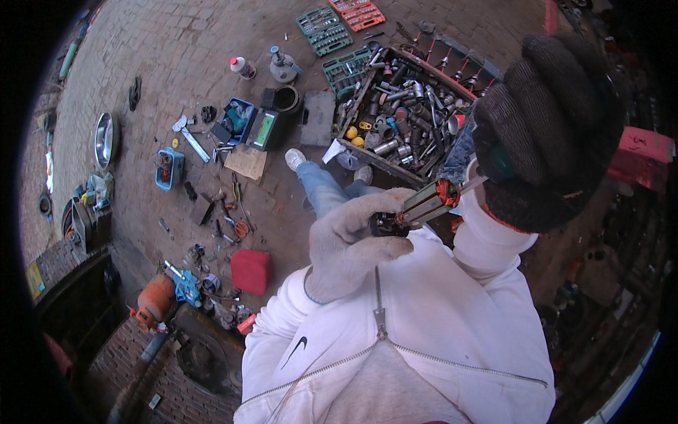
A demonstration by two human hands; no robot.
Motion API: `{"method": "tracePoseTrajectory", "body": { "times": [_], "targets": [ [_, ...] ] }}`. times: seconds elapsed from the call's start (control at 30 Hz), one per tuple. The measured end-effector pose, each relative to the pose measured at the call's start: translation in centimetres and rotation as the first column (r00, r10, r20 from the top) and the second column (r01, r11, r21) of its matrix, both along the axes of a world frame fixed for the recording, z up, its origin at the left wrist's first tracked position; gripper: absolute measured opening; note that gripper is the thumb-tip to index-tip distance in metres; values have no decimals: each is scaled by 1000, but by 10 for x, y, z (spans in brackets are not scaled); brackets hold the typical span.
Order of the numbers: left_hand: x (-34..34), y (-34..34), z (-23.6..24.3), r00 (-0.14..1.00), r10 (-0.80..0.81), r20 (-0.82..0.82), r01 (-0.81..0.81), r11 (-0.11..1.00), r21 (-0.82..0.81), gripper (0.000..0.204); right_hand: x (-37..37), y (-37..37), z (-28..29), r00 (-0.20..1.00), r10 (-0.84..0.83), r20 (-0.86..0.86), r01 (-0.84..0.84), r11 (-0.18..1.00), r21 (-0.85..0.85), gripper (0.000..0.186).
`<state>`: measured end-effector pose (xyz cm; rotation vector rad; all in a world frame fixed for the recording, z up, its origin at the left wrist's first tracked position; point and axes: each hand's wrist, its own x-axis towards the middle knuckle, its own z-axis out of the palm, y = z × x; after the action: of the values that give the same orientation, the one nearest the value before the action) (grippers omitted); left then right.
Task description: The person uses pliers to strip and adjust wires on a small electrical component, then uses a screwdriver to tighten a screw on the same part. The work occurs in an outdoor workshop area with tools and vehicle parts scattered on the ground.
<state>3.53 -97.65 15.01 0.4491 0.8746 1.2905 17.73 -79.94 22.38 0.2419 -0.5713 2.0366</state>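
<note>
My left hand (346, 240), in a pale knit glove, pinches a small motor armature (429, 203) in front of my chest. The armature has a dark end by the fingers, metal ribs along its side, and red-orange windings with some green at the other end. My right hand (551, 134), in a dark glove, is raised close to the camera, its fingers curled round what looks like a screwdriver (474, 185). Only a thin metal shaft and a bit of green handle show. The shaft points at the wound end of the armature; whether they touch is unclear.
A wooden crate (406, 169) full of sockets and metal parts stands ahead, beside open socket sets (323, 30). Leftward on the brick floor lie a blue basket (169, 169), an adjustable wrench (191, 139), a red cushion-like pad (251, 271) and an orange gas cylinder (153, 300).
</note>
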Motion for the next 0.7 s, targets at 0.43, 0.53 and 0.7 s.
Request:
{"method": "tracePoseTrajectory", "body": {
  "times": [0.43,0.53,0.7],
  "targets": [
    [1,10,1,999,42,-1,-42,997,-67,57,-4,9,1,995,24,-92,-23,1000,7,26],
    [1,12,4,999,42,-17,-43,997,-67,58,-5,11,1,993,25,-117,-25,1000,2,26],
    [2,16,2,999,42,7,-42,998,-41,57,-8,14,-1,989,31,-145,-32,999,-8,27]
  ]
}}
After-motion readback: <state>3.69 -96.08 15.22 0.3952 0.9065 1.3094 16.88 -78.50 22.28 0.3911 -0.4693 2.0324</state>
